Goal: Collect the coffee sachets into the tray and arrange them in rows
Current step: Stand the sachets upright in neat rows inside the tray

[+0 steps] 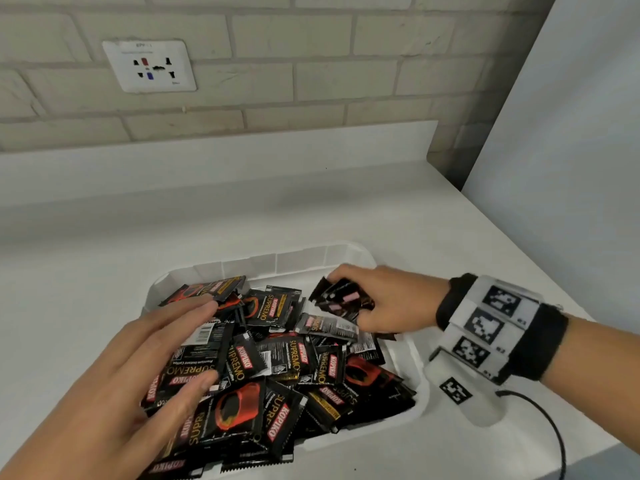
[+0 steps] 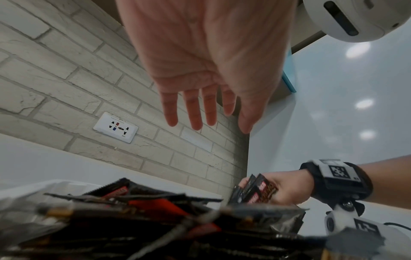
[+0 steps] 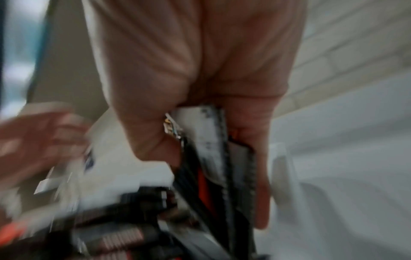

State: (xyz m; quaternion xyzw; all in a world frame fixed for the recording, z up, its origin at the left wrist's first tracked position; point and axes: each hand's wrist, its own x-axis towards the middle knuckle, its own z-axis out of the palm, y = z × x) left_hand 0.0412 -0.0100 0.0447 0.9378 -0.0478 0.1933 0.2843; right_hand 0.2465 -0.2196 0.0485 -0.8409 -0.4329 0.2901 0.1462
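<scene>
A white tray on the counter holds a loose heap of several black and red coffee sachets. My left hand hovers over the heap's left side with fingers straight and spread; the left wrist view shows the palm empty above the sachets. My right hand grips a small stack of sachets at the tray's far right corner. In the left wrist view the stack stands on edge in that hand. The blurred right wrist view shows fingers around the stack.
The tray sits on a white countertop against a brick wall with a socket plate. A white panel stands at the right. A tracker band and a cable hang at my right wrist, near the counter's right edge.
</scene>
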